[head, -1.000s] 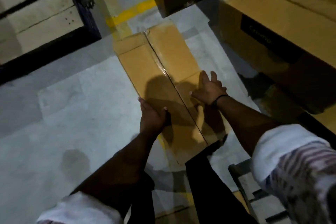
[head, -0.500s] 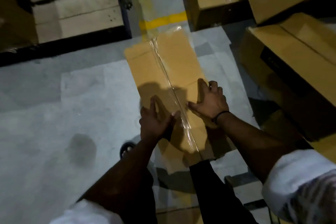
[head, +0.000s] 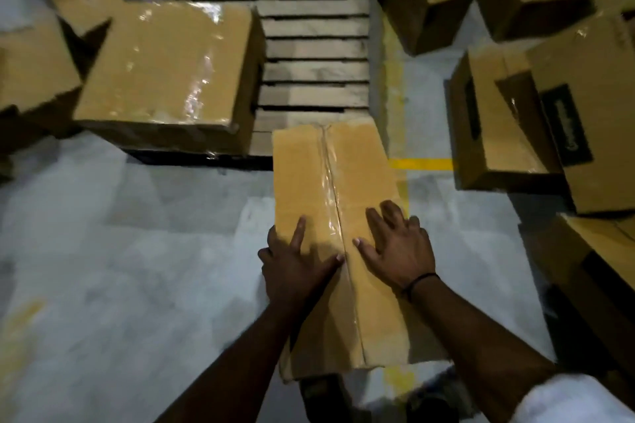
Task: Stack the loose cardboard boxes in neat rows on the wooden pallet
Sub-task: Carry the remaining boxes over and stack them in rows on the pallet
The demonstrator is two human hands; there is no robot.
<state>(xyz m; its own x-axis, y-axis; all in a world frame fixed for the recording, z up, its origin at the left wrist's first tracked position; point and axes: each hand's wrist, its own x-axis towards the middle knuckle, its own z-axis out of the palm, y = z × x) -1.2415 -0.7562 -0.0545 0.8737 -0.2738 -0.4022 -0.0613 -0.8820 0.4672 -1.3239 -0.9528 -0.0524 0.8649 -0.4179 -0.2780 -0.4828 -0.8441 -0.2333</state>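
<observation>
Long box (head: pixel 330 216): taped top, far end at near edge of pallet (head: pixel 312 45).
Left hand (head: pixel 295 268): index and thumb flat on top, at left edge.
Right hand (head: pixel 398 251): fingers spread flat on top.

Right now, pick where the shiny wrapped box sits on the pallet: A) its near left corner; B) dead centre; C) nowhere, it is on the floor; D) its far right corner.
A: the wrapped box covers the near left corner of the pallet, with slats showing to its right.
</observation>
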